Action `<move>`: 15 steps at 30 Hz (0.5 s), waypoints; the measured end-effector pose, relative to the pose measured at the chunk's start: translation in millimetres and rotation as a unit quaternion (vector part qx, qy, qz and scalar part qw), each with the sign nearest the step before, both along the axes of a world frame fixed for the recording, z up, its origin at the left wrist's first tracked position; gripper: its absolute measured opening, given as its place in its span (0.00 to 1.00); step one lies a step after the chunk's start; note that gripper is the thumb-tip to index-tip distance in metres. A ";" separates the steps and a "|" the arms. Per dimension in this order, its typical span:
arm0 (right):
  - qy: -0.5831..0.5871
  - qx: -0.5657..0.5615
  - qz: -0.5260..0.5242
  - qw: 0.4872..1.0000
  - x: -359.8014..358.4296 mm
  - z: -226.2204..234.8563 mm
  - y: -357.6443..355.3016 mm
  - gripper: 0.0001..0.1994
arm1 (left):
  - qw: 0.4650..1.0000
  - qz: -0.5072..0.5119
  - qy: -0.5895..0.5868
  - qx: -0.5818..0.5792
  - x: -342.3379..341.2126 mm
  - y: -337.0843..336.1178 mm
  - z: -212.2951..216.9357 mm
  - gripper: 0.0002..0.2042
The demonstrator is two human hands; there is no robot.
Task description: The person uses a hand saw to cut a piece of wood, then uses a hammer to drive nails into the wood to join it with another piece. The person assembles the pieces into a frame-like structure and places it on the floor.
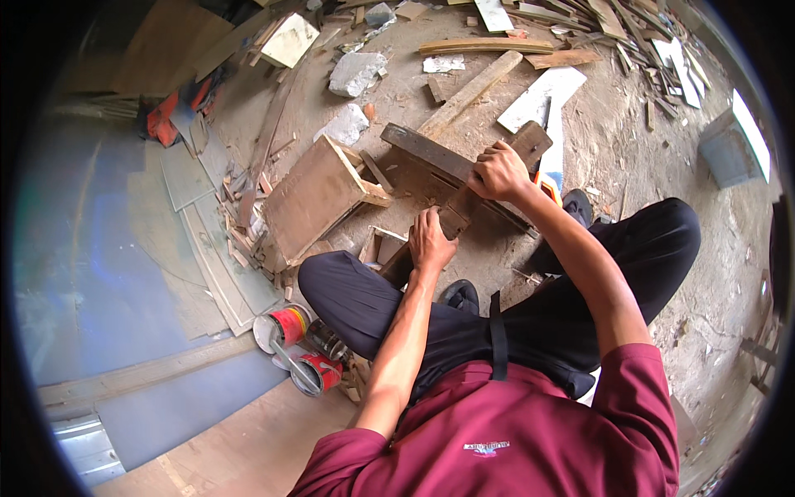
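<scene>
Left hand [431,240]: closed over the lower part of a long dark wooden plank [458,211].
Right hand [498,171]: wrapped around the plank's upper part.
Plank: slants across a dark wooden beam [431,153] on the dusty floor, before the knees.
Nearby: wooden box [319,195], red tins [290,325].

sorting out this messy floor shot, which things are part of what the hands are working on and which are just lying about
In hand:
- left hand, gripping the near end of the wooden plank
- right hand, gripping the same plank further up
- dark beam lying under the plank

Lying about:
- wooden box
- red cans
- concrete chunks
- scrap wood pile
</scene>
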State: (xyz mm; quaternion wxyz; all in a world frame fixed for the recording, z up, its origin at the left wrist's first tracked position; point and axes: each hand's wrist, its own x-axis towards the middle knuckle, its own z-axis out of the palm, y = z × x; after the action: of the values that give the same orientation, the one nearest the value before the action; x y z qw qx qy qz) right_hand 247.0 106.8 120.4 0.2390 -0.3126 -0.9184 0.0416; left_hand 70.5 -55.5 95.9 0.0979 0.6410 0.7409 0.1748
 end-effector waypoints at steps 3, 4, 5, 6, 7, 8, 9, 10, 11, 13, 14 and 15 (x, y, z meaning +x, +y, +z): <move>0.016 0.018 -0.013 1.000 1.7 -3.3 -3.7 0.12 | 1.000 -0.013 -0.004 0.005 -2.5 1.0 0.0 0.37; 0.035 0.031 -0.014 0.999 -0.5 -3.3 -3.2 0.11 | 1.000 -0.009 -0.004 0.000 -4.2 2.4 0.4 0.37; 0.054 0.042 -0.016 0.998 -3.3 -2.4 -4.2 0.11 | 1.000 -0.005 -0.003 -0.006 -5.8 3.3 2.6 0.37; 0.073 0.052 -0.018 0.996 -5.4 -1.3 -4.2 0.10 | 1.000 -0.003 -0.003 -0.013 -6.7 3.9 4.8 0.38; 0.081 0.059 -0.003 0.995 -5.6 0.6 -1.7 0.10 | 1.000 0.000 -0.006 -0.019 -5.8 4.1 6.7 0.38; 0.090 0.059 -0.009 0.994 -6.3 -2.0 -0.7 0.10 | 1.000 -0.001 -0.006 -0.024 -5.1 6.7 9.2 0.39; 0.098 0.060 -0.016 0.993 -6.7 -5.1 -1.3 0.11 | 1.000 -0.003 -0.007 -0.029 -5.0 8.8 10.6 0.39; 0.107 0.061 -0.024 0.992 -6.6 -8.3 -2.1 0.11 | 0.999 0.000 0.015 -0.035 -5.7 10.3 10.7 0.39; 0.096 0.056 -0.020 0.994 -7.3 -7.4 -5.3 0.11 | 0.998 0.004 0.038 -0.043 -6.2 11.0 9.6 0.39; 0.100 0.053 -0.007 0.994 -10.5 -4.4 -3.7 0.10 | 0.996 0.011 0.082 -0.044 -8.6 15.9 7.9 0.39; 0.100 0.048 -0.005 0.994 -9.8 -4.7 -6.4 0.10 | 0.994 0.010 0.103 -0.041 -11.5 17.9 7.2 0.38; 0.108 0.059 0.006 0.992 -9.7 -4.1 -4.8 0.09 | 0.992 0.008 0.123 -0.038 -14.2 20.6 6.6 0.38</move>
State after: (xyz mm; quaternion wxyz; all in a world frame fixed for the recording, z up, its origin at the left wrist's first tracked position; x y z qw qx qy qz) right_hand 237.3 102.0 116.3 0.3546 -0.2864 -0.8898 0.0221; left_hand 56.3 -35.0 102.5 0.0286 0.6475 0.7586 0.0671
